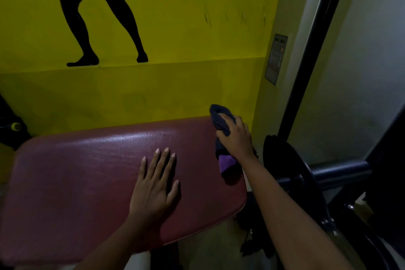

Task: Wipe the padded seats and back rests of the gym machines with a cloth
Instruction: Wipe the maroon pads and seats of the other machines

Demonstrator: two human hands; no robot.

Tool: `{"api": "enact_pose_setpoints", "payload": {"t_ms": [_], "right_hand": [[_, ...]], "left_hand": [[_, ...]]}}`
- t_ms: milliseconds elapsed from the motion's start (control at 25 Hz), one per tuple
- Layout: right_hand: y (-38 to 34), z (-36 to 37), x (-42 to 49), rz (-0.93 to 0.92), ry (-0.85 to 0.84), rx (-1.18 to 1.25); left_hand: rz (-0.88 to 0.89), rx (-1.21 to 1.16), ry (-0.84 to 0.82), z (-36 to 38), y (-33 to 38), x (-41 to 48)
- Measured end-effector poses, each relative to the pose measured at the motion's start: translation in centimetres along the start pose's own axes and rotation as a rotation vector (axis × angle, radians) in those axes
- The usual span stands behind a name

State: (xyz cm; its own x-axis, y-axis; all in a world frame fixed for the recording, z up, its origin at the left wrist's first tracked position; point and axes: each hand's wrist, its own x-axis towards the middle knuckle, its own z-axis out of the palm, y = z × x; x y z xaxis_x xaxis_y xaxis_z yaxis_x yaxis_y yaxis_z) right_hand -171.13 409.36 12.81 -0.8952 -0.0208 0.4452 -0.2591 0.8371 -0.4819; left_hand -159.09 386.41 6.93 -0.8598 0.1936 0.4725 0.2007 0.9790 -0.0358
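A wide dark-red padded seat (pixel 83 173) fills the lower left of the view, its surface shiny near the far edge. My left hand (pixel 154 186) lies flat on the pad's middle with fingers straight and spread. My right hand (pixel 235 138) grips a dark blue and purple cloth (pixel 225 160) bunched against the pad's far right corner. One end of the cloth sticks up past my fingers and a purple end hangs below my wrist.
A yellow wall (pixel 175 28) with a black silhouette of legs (pixel 96 13) stands right behind the pad. To the right are a black weight plate (pixel 285 166), a black roller bar (pixel 341 171) and a slanted black machine post (pixel 313 46).
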Motion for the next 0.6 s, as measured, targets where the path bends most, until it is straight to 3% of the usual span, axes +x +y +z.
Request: {"api": "enact_pose_setpoints", "payload": {"t_ms": [160,400,600], "right_hand": [[1.8,-0.1,-4.1,0.118,-0.03,0.352],[3.7,1.1,-10.8,0.38,-0.047,0.584],[2.0,3.6,-17.2,0.691,0.212,0.856]], "left_hand": [[-0.002,0.016,0.006,0.0,0.3,-0.1],[-0.005,0.019,-0.001,0.2,0.2,-0.2],[0.001,-0.001,-0.009,0.1,0.0,-0.2]]}}
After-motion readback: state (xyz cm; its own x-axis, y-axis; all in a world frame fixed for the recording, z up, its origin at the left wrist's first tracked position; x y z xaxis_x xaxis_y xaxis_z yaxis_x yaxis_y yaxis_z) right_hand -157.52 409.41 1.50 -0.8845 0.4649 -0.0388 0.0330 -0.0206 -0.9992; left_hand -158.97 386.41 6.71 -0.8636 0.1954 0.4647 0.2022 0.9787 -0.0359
